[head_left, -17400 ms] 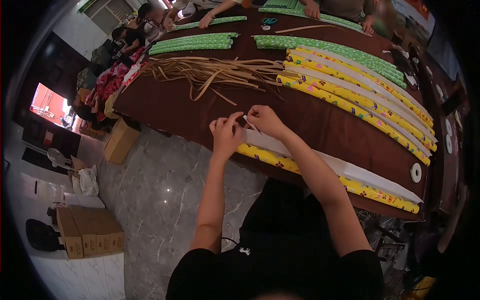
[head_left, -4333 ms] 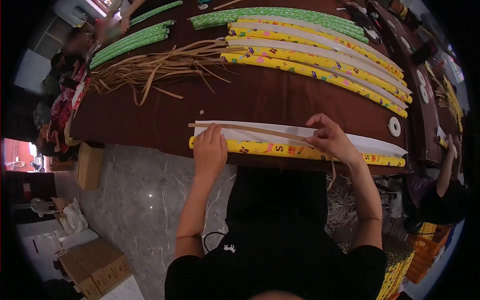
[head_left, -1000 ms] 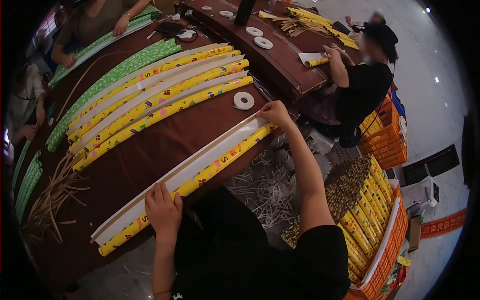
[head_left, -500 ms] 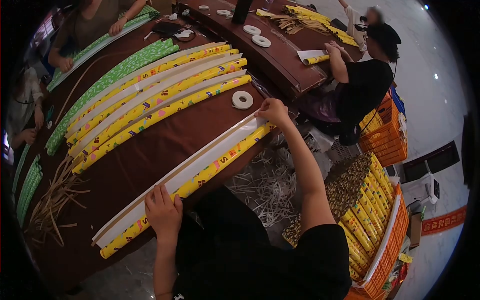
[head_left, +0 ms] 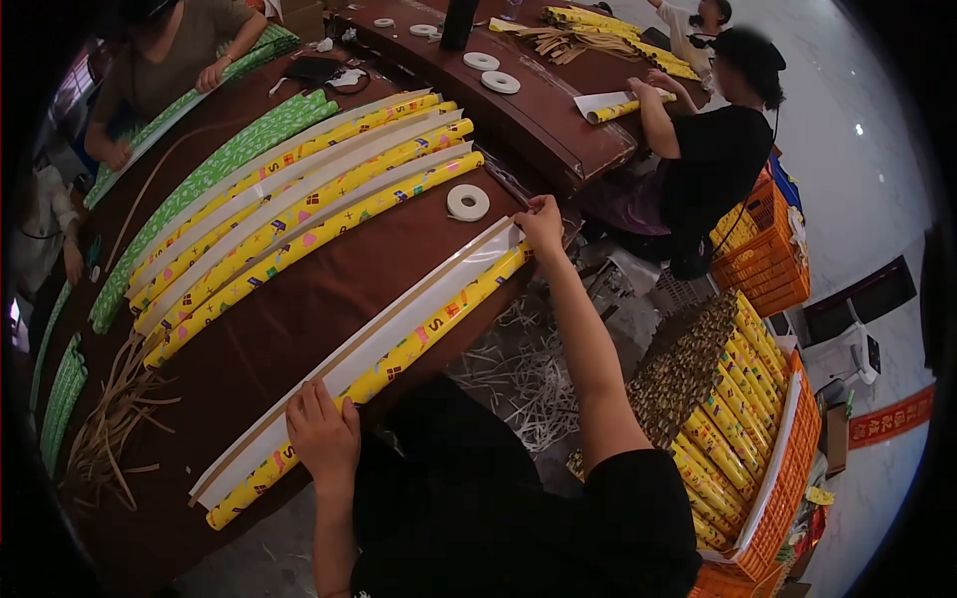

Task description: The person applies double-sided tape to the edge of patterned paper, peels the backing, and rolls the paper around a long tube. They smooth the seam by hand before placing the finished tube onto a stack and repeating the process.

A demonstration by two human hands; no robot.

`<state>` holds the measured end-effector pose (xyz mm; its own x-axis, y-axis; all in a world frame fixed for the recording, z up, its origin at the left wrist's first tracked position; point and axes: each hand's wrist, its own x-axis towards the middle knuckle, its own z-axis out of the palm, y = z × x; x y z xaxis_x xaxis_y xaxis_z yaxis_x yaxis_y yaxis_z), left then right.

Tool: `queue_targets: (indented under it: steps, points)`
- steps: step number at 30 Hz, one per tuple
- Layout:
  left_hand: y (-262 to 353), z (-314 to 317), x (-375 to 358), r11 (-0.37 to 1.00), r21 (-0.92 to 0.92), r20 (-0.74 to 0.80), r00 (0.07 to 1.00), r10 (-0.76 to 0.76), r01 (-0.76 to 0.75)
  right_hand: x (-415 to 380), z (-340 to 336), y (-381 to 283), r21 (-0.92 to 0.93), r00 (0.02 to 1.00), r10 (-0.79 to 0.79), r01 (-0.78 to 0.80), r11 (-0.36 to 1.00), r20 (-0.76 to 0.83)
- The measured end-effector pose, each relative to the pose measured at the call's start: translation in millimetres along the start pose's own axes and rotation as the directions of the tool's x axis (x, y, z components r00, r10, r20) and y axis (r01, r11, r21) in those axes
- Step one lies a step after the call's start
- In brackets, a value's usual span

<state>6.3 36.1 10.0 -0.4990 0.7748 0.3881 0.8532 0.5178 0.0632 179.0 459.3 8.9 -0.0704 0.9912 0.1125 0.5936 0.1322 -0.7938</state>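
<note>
A yellow patterned wrapping paper roll (head_left: 404, 356) lies slantwise along the table's near edge, its white inner side (head_left: 424, 299) partly unrolled. A tan tape strip (head_left: 399, 314) runs along the loose edge of the sheet. My left hand (head_left: 324, 429) lies over the near part of the roll and sheet, fingers stretched out and pressing down. At the far end, my right hand (head_left: 540, 224) pinches with thumb and fingers at the corner where the strip ends. The exact hold is small and partly hidden. A white tape roll (head_left: 468, 203) rests just beyond that corner.
Several yellow rolls (head_left: 329, 239) and green rolls (head_left: 214, 189) lie across the table (head_left: 269, 344). Tan strips (head_left: 110, 429) pile up at left. An orange crate (head_left: 783, 478) full of rolls stands at right, near white scraps (head_left: 533, 399). Other people work around the tables.
The view has shifted slightly. My right hand's fingers have lifted a little at the sheet's far corner. My left hand stays in place on the roll.
</note>
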Motion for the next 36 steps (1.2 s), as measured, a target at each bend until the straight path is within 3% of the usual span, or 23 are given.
queue_targets:
  steps: [1, 3, 4, 5, 6, 8, 9, 11, 13, 15, 16, 19, 21, 26, 28, 29, 31, 32, 34, 36]
  points:
    - [0.4, -0.5, -0.3, 1.0, 0.004, 0.0, 1.0, 0.0, 0.0, 0.0, 3.4, -0.1, -0.042, 0.998, -0.012, 0.01, 0.999, -0.056]
    - [1.5, -1.3, -0.2, 1.0, 0.011, -0.001, 1.0, -0.01, 0.01, 9.1, 12.4, 20.1, 0.051, 0.985, -0.075, 0.084, 0.995, -0.152]
    - [0.8, -0.1, -1.0, 0.999, 0.024, 0.003, 1.0, -0.023, 0.023, 15.9, 17.5, 32.8, 0.189, 0.961, -0.097, 0.149, 0.97, -0.261]
    - [0.3, 2.3, -1.2, 1.0, 0.025, -0.027, 1.0, -0.002, 0.002, 7.3, 9.5, 22.9, 0.341, 0.97, -0.049, 0.131, 0.931, -0.24]
    - [-0.4, 2.9, -1.6, 0.999, 0.03, -0.054, 0.998, 0.013, -0.011, 12.1, 11.5, 28.2, 0.342, 0.92, -0.107, 0.245, 0.907, -0.376]
    - [1.8, -0.7, 2.5, 1.0, 0.013, -0.06, 0.998, 0.009, -0.008, 1.3, 2.0, 22.2, 0.303, 0.889, -0.22, 0.356, 0.884, -0.402]
    - [2.7, -1.9, 3.1, 1.0, 0.003, -0.055, 0.998, -0.011, 0.012, -6.7, -1.6, 15.9, 0.141, 0.83, -0.385, 0.472, 0.87, -0.403]
    - [1.4, -2.1, 2.9, 0.996, -0.079, -0.023, 0.999, -0.048, 0.046, -45.9, 1.1, -26.1, 0.377, 0.871, -0.471, 0.486, 0.789, -0.137]
    - [1.1, -6.9, 4.0, 0.987, -0.134, 0.023, 0.996, -0.082, 0.085, -80.5, 8.5, -57.1, 0.287, 0.682, -0.698, 0.638, 0.714, 0.219]
    - [2.3, 5.0, -1.2, 0.983, -0.131, -0.054, 0.989, -0.137, 0.129, -119.2, 19.1, -90.2, 0.211, 0.373, -0.801, 0.833, 0.511, 0.469]
    - [2.0, 0.5, -1.6, 0.983, -0.141, -0.088, 0.988, -0.128, 0.114, -131.0, 25.0, -100.3, 0.186, 0.23, -0.781, 0.897, 0.402, 0.581]
    - [2.9, 1.2, -6.9, 0.987, -0.126, -0.165, 0.979, -0.118, 0.098, -152.1, 43.2, -118.8, 0.292, 0.06, -0.7, 0.881, 0.372, 0.712]
    - [1.6, 0.7, -8.1, 0.999, -0.037, -0.233, 0.972, -0.036, 0.028, -151.0, 50.1, -132.1, 0.29, 0.017, -0.649, 0.885, 0.363, 0.761]
    - [-0.8, 3.8, -13.6, 0.997, -0.061, -0.236, 0.971, 0.031, -0.046, -148.0, 52.5, -152.7, 0.233, -0.02, -0.46, 0.882, 0.411, 0.887]
    - [-4.7, -2.0, -15.2, 0.991, -0.087, -0.219, 0.972, 0.081, -0.102, -137.8, 62.0, -145.9, 0.307, -0.146, -0.48, 0.911, 0.276, 0.865]
    - [-7.1, -6.0, -15.7, 0.985, -0.11, -0.217, 0.97, 0.107, -0.133, -134.4, 61.6, -149.7, 0.275, -0.11, -0.471, 0.914, 0.298, 0.875]
    - [-11.0, -10.6, -17.1, 0.964, -0.204, -0.205, 0.97, 0.13, -0.172, -133.3, 58.0, -159.1, 0.406, -0.2, -0.395, 0.728, 0.552, 0.897]
    - [-12.2, -11.2, -18.7, 0.95, -0.233, -0.204, 0.966, 0.161, -0.207, -135.9, 52.0, -162.1, 0.369, -0.156, -0.384, 0.729, 0.576, 0.91]
    - [-16.7, -11.5, -20.1, 0.961, -0.135, -0.217, 0.954, 0.208, -0.24, -144.6, 42.3, -168.9, 0.373, -0.2, -0.337, 0.709, 0.599, 0.92]
    - [-18.8, -14.7, -21.7, 0.952, -0.155, -0.217, 0.949, 0.229, -0.265, -146.6, 39.0, -167.2, 0.348, -0.178, -0.326, 0.724, 0.596, 0.928]
